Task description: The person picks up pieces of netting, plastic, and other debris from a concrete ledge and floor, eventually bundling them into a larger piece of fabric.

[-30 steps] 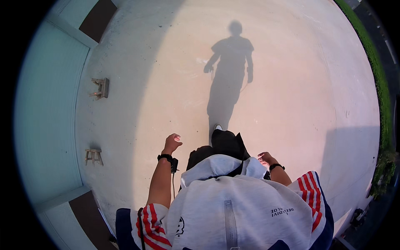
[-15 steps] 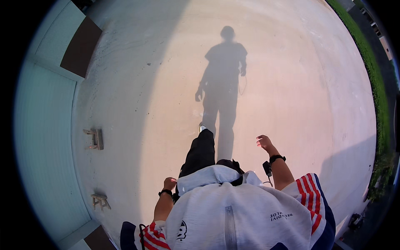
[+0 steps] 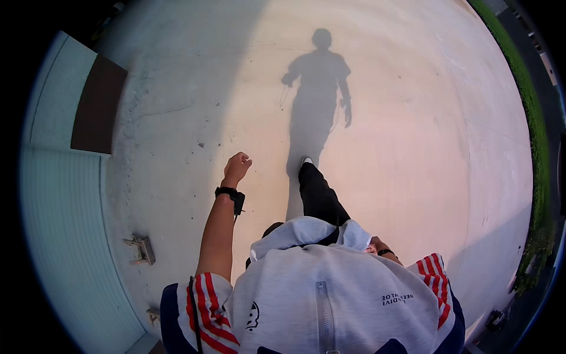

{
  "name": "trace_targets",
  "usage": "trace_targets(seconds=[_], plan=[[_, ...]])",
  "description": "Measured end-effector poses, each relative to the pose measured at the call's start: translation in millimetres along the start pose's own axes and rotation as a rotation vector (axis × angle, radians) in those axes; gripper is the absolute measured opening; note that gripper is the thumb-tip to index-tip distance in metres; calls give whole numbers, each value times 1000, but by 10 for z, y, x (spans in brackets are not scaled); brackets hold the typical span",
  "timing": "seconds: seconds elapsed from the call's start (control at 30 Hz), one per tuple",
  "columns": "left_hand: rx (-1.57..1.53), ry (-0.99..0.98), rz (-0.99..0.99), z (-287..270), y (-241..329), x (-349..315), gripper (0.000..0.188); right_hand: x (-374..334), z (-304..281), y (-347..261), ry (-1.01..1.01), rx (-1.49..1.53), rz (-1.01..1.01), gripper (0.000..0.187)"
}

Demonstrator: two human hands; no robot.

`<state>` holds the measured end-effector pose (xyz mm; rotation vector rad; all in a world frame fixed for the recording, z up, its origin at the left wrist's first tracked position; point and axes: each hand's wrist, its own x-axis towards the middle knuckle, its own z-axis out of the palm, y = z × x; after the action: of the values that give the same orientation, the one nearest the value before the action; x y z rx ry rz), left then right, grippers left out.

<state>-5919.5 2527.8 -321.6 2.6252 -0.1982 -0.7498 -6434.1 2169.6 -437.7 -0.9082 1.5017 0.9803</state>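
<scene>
My left hand (image 3: pixel 237 167) is stretched forward over the pale concrete ground (image 3: pixel 395 135), its fingers loosely curled in and nothing seen in them. A black strap with a small box-shaped device (image 3: pixel 238 202) and a short cable sits on that wrist. Beside my waist, my right hand (image 3: pixel 372 245) is low and mostly hidden by the light grey shirt (image 3: pixel 289 283); its fingers cannot be made out. The right wrist wears a black band (image 3: pixel 386 252). Neither hand touches anything that I can see. One leg in black trousers (image 3: pixel 321 194) is forward, ending in a light shoe (image 3: pixel 306 160).
My shadow (image 3: pixel 318 82) stretches ahead on the concrete. Along the left runs a pale ribbed wall (image 3: pixel 62 236) with a dark brown panel (image 3: pixel 99 106). Two small wooden stools (image 3: pixel 141 249) stand near it. A grass strip (image 3: pixel 525 112) borders the right side.
My left arm has swung forward, and my right hand has dropped back to my waist. The other leg is now in front. The stools and wall have shifted toward me.
</scene>
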Motion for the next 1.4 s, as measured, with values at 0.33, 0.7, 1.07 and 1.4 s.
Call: trace_targets(seconds=[0.33,0.7,1.07,1.4], plan=[[-265,-475,-718,-1085,-1670,1079,24,-1224,689,-5863,182,-73,-595,30],[-71,-516,-422,-799,-3318,3337,30,515,2093,-6388,70,-198,-473,27],[-3,7,77,825,20,4951,34,2288,269,-3761,-30,-281,193,31],[262,-639,-543,2031,-3990,3580,37,3403,1870,-5683,158,-37,-575,25]])
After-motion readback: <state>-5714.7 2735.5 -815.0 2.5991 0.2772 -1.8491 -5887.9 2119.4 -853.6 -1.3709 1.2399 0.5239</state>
